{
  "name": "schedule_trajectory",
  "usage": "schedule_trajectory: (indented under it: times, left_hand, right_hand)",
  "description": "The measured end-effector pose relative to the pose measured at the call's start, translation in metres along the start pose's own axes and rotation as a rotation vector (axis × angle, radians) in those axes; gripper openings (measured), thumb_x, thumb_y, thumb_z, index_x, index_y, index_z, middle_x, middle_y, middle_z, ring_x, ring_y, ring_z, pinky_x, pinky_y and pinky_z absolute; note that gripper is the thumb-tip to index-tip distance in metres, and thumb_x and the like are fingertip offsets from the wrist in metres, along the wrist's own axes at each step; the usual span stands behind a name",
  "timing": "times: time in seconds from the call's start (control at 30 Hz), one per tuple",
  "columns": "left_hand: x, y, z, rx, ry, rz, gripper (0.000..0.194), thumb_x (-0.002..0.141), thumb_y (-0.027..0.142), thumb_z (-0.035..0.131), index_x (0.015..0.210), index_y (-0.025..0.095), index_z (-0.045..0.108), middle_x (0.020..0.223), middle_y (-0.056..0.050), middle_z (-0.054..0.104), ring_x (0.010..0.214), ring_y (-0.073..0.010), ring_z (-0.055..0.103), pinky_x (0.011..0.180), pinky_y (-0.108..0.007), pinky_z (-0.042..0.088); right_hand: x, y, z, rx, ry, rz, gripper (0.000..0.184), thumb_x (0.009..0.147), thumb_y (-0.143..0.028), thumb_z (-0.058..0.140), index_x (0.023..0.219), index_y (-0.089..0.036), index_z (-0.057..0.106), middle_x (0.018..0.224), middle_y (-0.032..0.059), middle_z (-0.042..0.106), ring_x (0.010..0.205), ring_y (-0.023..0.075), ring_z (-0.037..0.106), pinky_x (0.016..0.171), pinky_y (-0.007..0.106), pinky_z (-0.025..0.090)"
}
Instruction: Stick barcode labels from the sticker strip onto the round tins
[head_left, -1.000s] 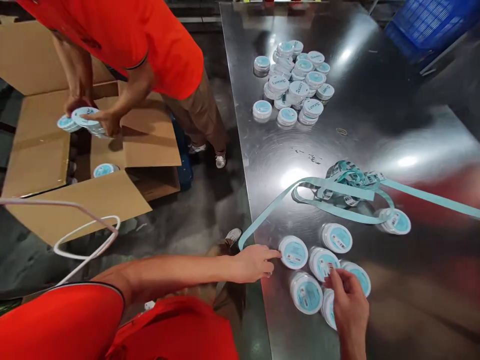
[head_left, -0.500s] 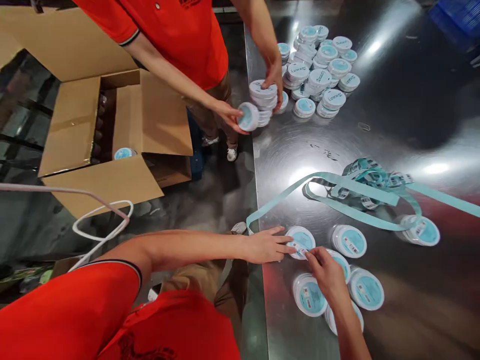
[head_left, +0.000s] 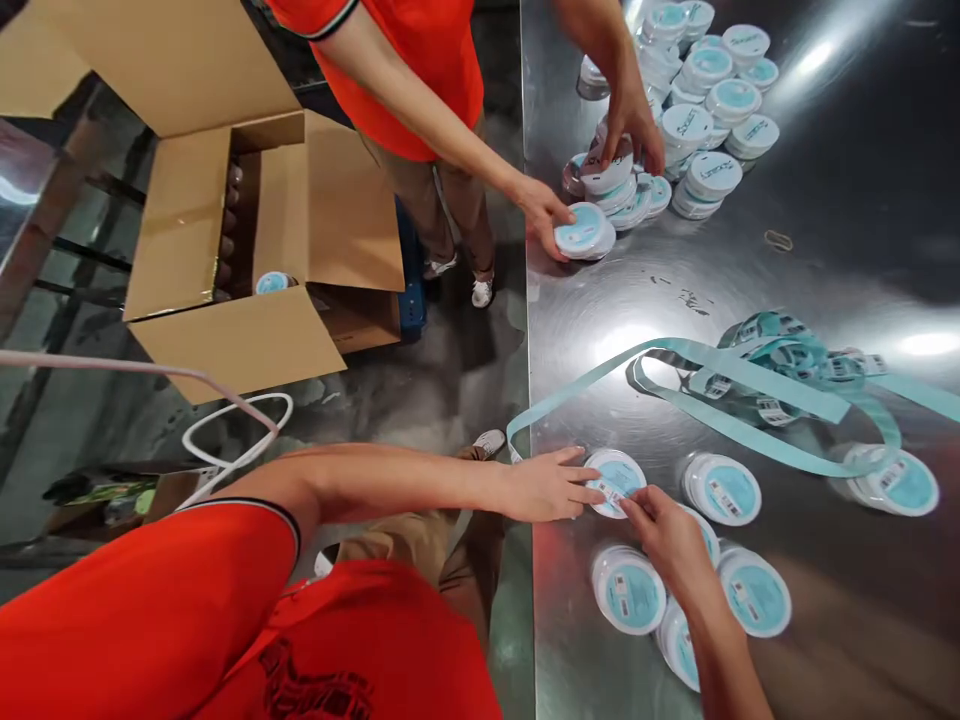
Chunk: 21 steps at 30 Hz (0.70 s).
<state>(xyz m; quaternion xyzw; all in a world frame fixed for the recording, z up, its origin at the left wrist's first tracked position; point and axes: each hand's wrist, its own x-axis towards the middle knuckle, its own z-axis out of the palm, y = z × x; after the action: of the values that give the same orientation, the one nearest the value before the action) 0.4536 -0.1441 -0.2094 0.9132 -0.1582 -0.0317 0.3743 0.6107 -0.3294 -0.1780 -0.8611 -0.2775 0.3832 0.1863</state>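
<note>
The left arm (head_left: 397,480) reaches across from the near left, bare from the sleeve down, and runs almost level toward the right. The left hand (head_left: 544,485) lies flat and open, palm down, its fingers (head_left: 581,478) stretched out to the right and slightly spread. The right forearm (head_left: 720,665) rises from the near edge of the view, angled up and to the left. The right hand (head_left: 664,545) is bent forward at the wrist, its back facing up, with the fingers (head_left: 634,510) curled down and pointing left. The two hands are just apart, fingertips nearly meeting, low over the worktop.
</note>
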Motion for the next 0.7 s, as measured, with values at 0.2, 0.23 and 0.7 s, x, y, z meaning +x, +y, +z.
schedule_trajectory:
  times: [0.2,0.23,0.7]
  left_hand:
    - [-0.001,-0.001,0.004,-0.031,0.044,-0.013,0.033,0.096,0.013,0.054,0.072,0.027,0.073,0.138,0.001,0.066,0.143,-0.0237,0.045,0.126,-0.043,0.017]
    - [-0.001,-0.001,0.004,-0.024,0.036,-0.013,0.033,0.096,0.013,0.053,0.074,0.027,0.073,0.139,0.001,0.065,0.144,-0.0236,0.044,0.127,-0.043,0.016]
    - [0.000,-0.002,-0.005,-0.215,-0.026,-0.097,0.034,0.085,0.000,0.061,0.076,0.029,0.078,0.141,0.003,0.064,0.147,-0.0238,0.042,0.131,-0.048,0.008]
  right_hand:
    - [0.004,-0.002,-0.001,0.008,-0.009,0.040,0.034,0.079,-0.059,0.054,0.071,-0.027,0.060,0.059,0.0002,0.064,0.054,0.0181,0.054,0.055,0.030,0.036]
    - [0.004,-0.002,-0.001,0.004,-0.010,0.046,0.033,0.078,-0.059,0.053,0.071,-0.027,0.060,0.059,0.0004,0.065,0.055,0.0184,0.055,0.055,0.030,0.037]
    - [-0.007,-0.003,0.006,-0.605,0.275,0.164,0.052,0.089,-0.064,0.052,0.103,-0.015,0.061,0.074,0.0156,0.069,0.069,0.0322,0.068,0.056,0.036,0.041]
